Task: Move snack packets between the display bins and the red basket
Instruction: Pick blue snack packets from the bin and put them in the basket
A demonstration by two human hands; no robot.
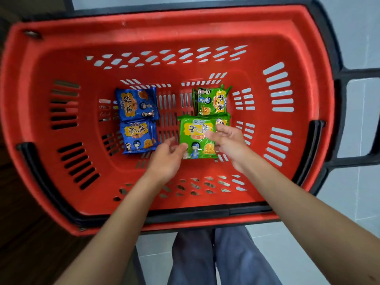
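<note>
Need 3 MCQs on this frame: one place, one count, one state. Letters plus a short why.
1. In the basket, the blue packets lie: A on the left; B on the right; C in the far right corner.
2. Blue packets: A one; B two; C four.
3. The near green packet is: A face up; B on edge; C torn open.
1A, they sit left of the near green packet; 2B, two show, one behind the other; 3A, its print faces up between the left hand and right hand.
</note>
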